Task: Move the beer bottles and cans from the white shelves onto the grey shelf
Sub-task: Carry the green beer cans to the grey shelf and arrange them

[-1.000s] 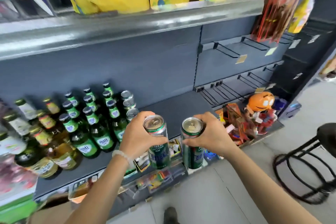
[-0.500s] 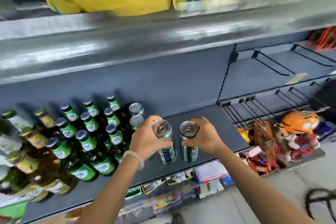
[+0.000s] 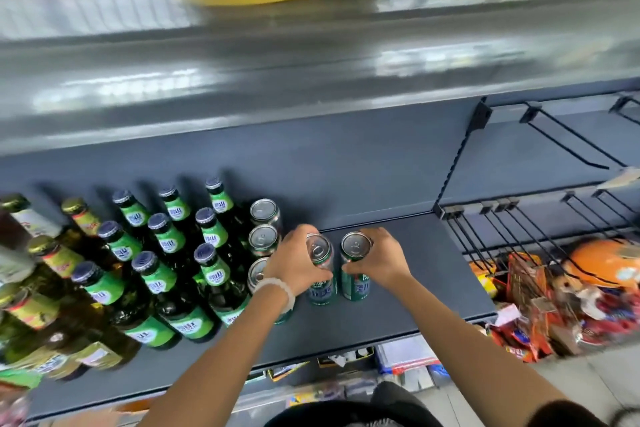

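1. Placement step was in hand: two green cans stood, or very nearly stood, on the grey shelf (image 3: pixel 398 291), side by side and close together, to the right of three cans (image 3: pixel 265 211) already lined up front to back.
2. Left hand (image 3: pixel 294 262) was wrapped round the upper body of the left can (image 3: pixel 322 270); a pale bead bracelet (image 3: pixel 277 289) sat on that wrist.
3. Right hand (image 3: pixel 382 262) gripped the right can (image 3: pixel 355 269) the same way, thumb across its front.
4. Whether both bases were fully seated could not be told from this angle.
5. Judgement: the next move called for seating the cans flush, then loosening both grips without tipping either can against its neighbour.
6. Materials: cans were smooth metal cylinders with dull silver lids and printed green walls; green bottles (image 3: pixel 211 274) were glossy glass with capped necks, ranked in rows at left. The shelf was flat, matt painted metal.
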